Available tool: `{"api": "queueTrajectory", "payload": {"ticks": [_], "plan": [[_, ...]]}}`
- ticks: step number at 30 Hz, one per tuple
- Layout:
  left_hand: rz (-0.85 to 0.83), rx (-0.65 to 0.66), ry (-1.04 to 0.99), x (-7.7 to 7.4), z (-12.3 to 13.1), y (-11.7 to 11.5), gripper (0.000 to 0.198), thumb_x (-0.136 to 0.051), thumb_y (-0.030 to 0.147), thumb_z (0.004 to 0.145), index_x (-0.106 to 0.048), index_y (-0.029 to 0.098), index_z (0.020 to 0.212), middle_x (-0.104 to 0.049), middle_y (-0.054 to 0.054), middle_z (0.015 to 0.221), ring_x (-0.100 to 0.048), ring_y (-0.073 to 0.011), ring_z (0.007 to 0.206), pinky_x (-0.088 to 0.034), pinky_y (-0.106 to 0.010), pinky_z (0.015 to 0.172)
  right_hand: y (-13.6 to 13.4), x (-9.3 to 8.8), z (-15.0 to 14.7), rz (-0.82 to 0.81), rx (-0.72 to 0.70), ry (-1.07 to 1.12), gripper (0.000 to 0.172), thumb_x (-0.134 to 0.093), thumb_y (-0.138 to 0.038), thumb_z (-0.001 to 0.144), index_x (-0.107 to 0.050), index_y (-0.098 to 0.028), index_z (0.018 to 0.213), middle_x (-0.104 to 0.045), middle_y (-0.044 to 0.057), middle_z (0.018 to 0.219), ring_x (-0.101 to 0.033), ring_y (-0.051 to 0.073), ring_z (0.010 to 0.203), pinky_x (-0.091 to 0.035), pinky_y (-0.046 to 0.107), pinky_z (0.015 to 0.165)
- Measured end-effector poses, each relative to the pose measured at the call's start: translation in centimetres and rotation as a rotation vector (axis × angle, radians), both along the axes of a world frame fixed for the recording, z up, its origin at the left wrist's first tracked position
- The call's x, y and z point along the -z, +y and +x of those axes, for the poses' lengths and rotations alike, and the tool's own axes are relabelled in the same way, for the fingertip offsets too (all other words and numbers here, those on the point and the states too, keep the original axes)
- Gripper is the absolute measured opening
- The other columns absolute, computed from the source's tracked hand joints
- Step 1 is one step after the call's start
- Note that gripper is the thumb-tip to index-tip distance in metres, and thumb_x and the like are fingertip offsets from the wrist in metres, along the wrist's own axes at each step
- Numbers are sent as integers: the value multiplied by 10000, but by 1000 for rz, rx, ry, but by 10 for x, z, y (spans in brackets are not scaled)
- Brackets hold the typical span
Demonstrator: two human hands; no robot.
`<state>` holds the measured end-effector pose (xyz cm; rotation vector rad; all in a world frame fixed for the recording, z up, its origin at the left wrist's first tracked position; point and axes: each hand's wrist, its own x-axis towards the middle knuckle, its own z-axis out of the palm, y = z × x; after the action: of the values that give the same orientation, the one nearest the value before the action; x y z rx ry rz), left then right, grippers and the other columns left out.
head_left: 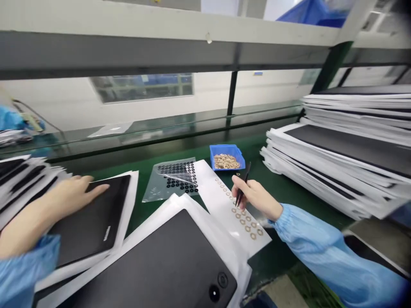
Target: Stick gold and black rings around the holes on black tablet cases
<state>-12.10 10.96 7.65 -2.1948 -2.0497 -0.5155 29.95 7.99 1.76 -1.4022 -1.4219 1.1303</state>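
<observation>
My left hand [69, 197] rests, fingers spread, on a black tablet-like panel [112, 205] with pale lettering, which lies on white sheets at the left. My right hand [258, 197] holds black tweezers [246, 177], their tips pointing down at a white strip [207, 182] carrying rows of small gold-coloured rings [248, 229]. Whether the tips grip a ring I cannot tell. Nearest me, a larger dark panel [157, 261] with two round camera openings lies on white wrapping [180, 204]. A clear plastic sheet [152, 188] with black rings lies left of the strip.
Behind the strip stands a blue tray [241, 161] of loose gold-coloured rings. A tall stack of dark panels between white sheets [321, 167] rises at the right, another stack [28, 184] at the left. A pale shelf beam [180, 28] spans overhead. The bench top [276, 188] is green.
</observation>
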Motion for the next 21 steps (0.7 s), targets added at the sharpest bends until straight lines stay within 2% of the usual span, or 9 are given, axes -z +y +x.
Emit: {"api": "queueTrajectory", "payload": {"ticks": [1,3,5,6,8,10,12,15,21], "plan": [[-16,84,27,0,24,-7,525,-481,597,820,-661,122,952,-651,-74,932,-601,-378,975,-446,-480,879,-5,4,7,-4,13,-3,466,-543,-551,821,-563,-137,609,-588,24,464,-605,132,414,-494,218,438],[-121,482,40,4,81,-26,475,-442,547,873,-593,183,1138,-600,-74,1162,-556,-303,1092,-440,-411,942,-14,15,15,6,39,-3,345,-596,-474,815,-545,-154,696,-646,38,551,-678,175,540,-552,246,527],[-215,818,75,15,139,-43,360,-409,435,936,-544,233,1202,-530,-62,1276,-478,-248,1193,-397,-381,1009,-19,26,19,31,78,-12,268,-597,-422,825,-509,-178,758,-673,42,609,-703,199,611,-576,279,580],[-261,935,116,21,165,-49,324,-426,392,939,-547,232,1194,-513,-65,1297,-433,-254,1234,-379,-392,1027,-20,31,19,48,107,-23,246,-586,-407,833,-489,-189,771,-676,39,616,-704,203,612,-579,290,585],[-317,1074,169,35,204,-53,309,-423,342,946,-548,208,1195,-492,-91,1324,-400,-283,1261,-377,-427,1023,-21,39,17,89,178,-56,223,-562,-390,844,-453,-209,773,-667,20,594,-694,199,567,-572,296,572],[-349,1139,179,47,226,-50,307,-396,324,958,-561,186,1176,-509,-111,1309,-440,-295,1222,-397,-446,993,-20,45,15,126,241,-87,218,-556,-382,843,-433,-222,762,-652,-1,559,-676,191,511,-556,290,548],[-359,1145,169,55,234,-44,324,-370,322,966,-563,172,1178,-527,-123,1291,-476,-299,1181,-408,-463,969,-19,49,14,148,277,-104,217,-559,-380,837,-430,-225,755,-644,-12,534,-664,184,479,-542,278,528],[-353,1125,160,62,233,-40,348,-357,326,967,-551,162,1205,-532,-128,1289,-477,-314,1176,-400,-487,963,-18,52,15,161,293,-105,225,-555,-397,837,-434,-224,758,-650,-10,530,-663,181,467,-534,267,509],[-353,1112,147,65,231,-41,368,-360,338,964,-537,162,1234,-521,-120,1308,-464,-317,1186,-385,-488,973,-18,56,16,180,292,-112,250,-544,-438,837,-453,-220,756,-657,1,535,-658,183,466,-534,279,516]]}}
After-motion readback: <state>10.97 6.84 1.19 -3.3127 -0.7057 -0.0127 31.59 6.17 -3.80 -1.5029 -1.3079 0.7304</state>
